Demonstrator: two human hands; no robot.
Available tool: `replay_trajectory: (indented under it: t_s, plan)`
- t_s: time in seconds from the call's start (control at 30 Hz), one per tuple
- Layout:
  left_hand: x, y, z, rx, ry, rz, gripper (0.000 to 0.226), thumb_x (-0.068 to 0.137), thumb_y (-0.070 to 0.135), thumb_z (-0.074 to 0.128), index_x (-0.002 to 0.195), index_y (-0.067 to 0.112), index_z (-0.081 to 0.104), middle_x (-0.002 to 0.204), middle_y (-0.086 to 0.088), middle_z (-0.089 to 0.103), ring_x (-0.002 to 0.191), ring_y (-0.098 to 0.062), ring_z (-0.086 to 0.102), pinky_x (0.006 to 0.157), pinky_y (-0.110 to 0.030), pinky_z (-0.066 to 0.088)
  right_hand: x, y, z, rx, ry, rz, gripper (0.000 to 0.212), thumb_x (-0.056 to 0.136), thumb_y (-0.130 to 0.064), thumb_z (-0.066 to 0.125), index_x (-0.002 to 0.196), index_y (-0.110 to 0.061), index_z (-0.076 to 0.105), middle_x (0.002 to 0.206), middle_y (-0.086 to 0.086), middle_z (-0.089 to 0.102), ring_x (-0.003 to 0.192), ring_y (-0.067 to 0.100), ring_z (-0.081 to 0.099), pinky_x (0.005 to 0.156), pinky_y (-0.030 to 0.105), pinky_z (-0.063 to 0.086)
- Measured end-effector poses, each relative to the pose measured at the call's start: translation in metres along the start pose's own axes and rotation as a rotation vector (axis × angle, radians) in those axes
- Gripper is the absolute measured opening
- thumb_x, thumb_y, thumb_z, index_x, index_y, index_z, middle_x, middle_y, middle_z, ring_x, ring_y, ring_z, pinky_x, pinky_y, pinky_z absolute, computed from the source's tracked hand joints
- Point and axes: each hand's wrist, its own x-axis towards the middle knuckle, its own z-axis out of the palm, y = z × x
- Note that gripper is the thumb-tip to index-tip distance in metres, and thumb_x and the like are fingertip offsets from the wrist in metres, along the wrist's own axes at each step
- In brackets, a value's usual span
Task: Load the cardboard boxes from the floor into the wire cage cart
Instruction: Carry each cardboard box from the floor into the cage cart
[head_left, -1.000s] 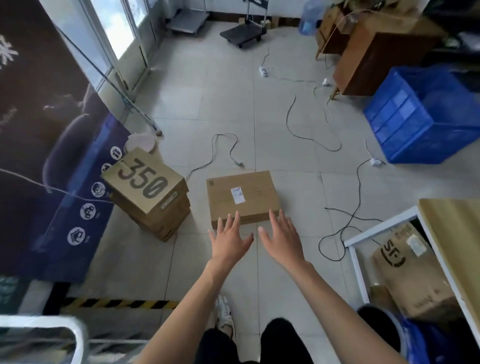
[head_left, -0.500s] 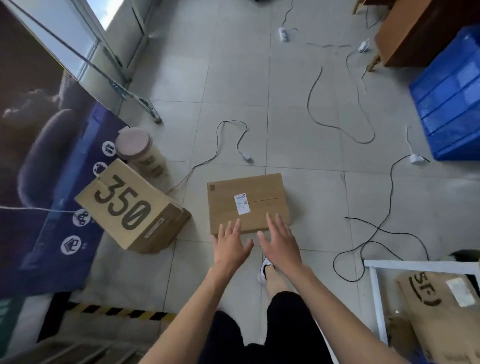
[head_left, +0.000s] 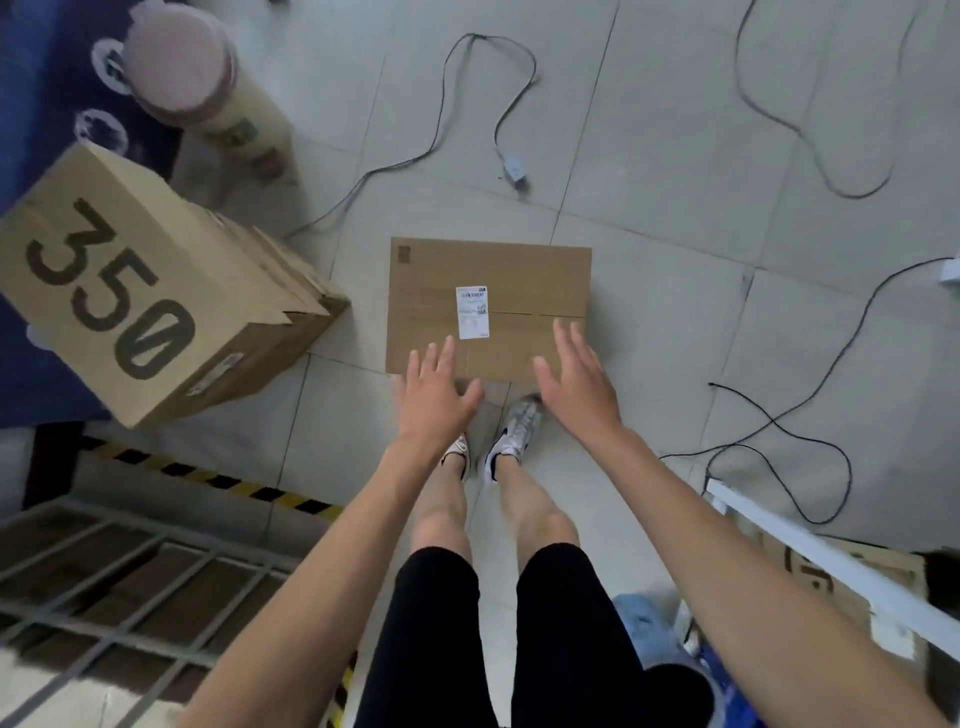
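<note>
Soft, fairly bright, even light falls on a pale tiled floor (head_left: 649, 130). The flat cardboard box (head_left: 488, 270) casts only a faint shadow. Slight blur overall; wide-angle bending stretches the edges.

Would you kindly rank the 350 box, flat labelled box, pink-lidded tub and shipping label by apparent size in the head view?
1. 350 box, though it is nearer the camera
2. flat labelled box
3. pink-lidded tub
4. shipping label

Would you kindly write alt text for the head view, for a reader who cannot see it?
Seen from above, a person's open left hand and right hand reach down over a flat box with a white label on the tiled floor. A box marked 350 sits to its left.
</note>
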Motion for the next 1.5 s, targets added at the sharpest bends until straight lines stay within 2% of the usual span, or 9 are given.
replay_trajectory:
  t_s: [0.33,0.53,0.73,0.87,0.97,1.03,1.1,1.33,1.5]
  plan:
    - [0.175,-0.078,0.085,0.016,-0.054,-0.143,0.079,0.097,0.041,0.052,0.162,0.02,0.013,0.169,-0.006,0.016,0.155,-0.029,0.009,0.12,-0.057,0.012,0.147,0.089,0.085,0.044,0.034,0.174,0.061,0.103,-0.039,0.043,0.159,-0.024,0.026,0.168,0.004,0.017,0.151,0.023,0.025,0.115,0.039,0.028]
    - [0.277,-0.141,0.15,-0.055,-0.07,-0.241,0.088,0.096,0.045,0.057,0.163,0.02,0.005,0.17,-0.005,0.008,0.156,-0.026,0.002,0.12,-0.059,0.009,0.222,0.163,0.152,0.075,0.029,0.317,0.064,0.102,-0.036,0.048,0.16,-0.021,0.025,0.167,0.01,0.017,0.152,0.024,0.02,0.118,0.036,0.021]
    - [0.352,-0.198,0.202,-0.183,0.059,-0.252,0.113,0.084,0.06,0.071,0.162,0.018,0.001,0.169,-0.017,0.003,0.155,-0.033,-0.001,0.122,-0.051,0.007,0.292,0.218,0.196,0.15,0.078,0.448,0.08,0.098,-0.042,0.057,0.162,-0.019,0.013,0.169,0.009,0.011,0.154,0.023,0.014,0.122,0.037,0.016]
    - [0.379,-0.222,0.22,-0.349,0.106,-0.257,0.128,0.075,0.063,0.079,0.162,0.012,-0.001,0.169,-0.015,0.007,0.155,-0.026,0.005,0.125,-0.044,0.008,0.323,0.244,0.214,0.267,0.162,0.531,0.1,0.092,-0.048,0.066,0.161,-0.011,0.004,0.168,0.01,0.011,0.154,0.022,0.014,0.124,0.037,0.014]
    - [0.391,-0.235,0.224,-0.547,0.125,-0.289,0.117,0.076,0.046,0.087,0.159,0.006,0.014,0.162,-0.014,0.029,0.149,-0.024,0.03,0.122,-0.036,0.024,0.335,0.26,0.22,0.347,0.191,0.608,0.108,0.086,-0.049,0.073,0.161,-0.011,0.006,0.167,0.009,0.019,0.151,0.022,0.023,0.122,0.036,0.02]
    - [0.395,-0.24,0.222,-0.64,0.14,-0.322,0.094,0.076,0.033,0.089,0.148,0.006,0.033,0.145,-0.007,0.05,0.131,-0.017,0.051,0.106,-0.017,0.04,0.339,0.265,0.221,0.411,0.21,0.641,0.105,0.082,-0.049,0.077,0.16,-0.012,0.015,0.162,0.007,0.031,0.146,0.022,0.035,0.12,0.038,0.028]
    - [0.396,-0.236,0.217,-0.648,0.143,-0.342,0.082,0.076,0.028,0.088,0.14,0.01,0.04,0.13,0.0,0.055,0.114,-0.012,0.057,0.087,-0.011,0.043,0.342,0.263,0.22,0.462,0.229,0.668,0.104,0.08,-0.048,0.079,0.157,-0.012,0.02,0.158,0.007,0.037,0.142,0.023,0.041,0.117,0.04,0.033]
    - [0.374,-0.21,0.168,-0.69,0.163,-0.279,0.069,0.078,0.03,0.087,0.13,0.021,0.045,0.125,0.0,0.059,0.111,-0.014,0.059,0.094,-0.024,0.046,0.328,0.223,0.177,0.463,0.363,0.677,0.097,0.077,-0.047,0.079,0.154,-0.015,0.03,0.151,0.009,0.043,0.137,0.028,0.044,0.113,0.046,0.037]
    - [0.327,-0.185,0.101,-0.74,0.204,-0.222,0.075,0.077,0.036,0.087,0.136,0.019,0.044,0.131,-0.003,0.06,0.116,-0.016,0.06,0.105,-0.037,0.047,0.291,0.168,0.103,0.399,0.374,0.6,0.101,0.079,-0.051,0.077,0.157,-0.016,0.023,0.155,0.011,0.036,0.141,0.03,0.039,0.116,0.049,0.033]
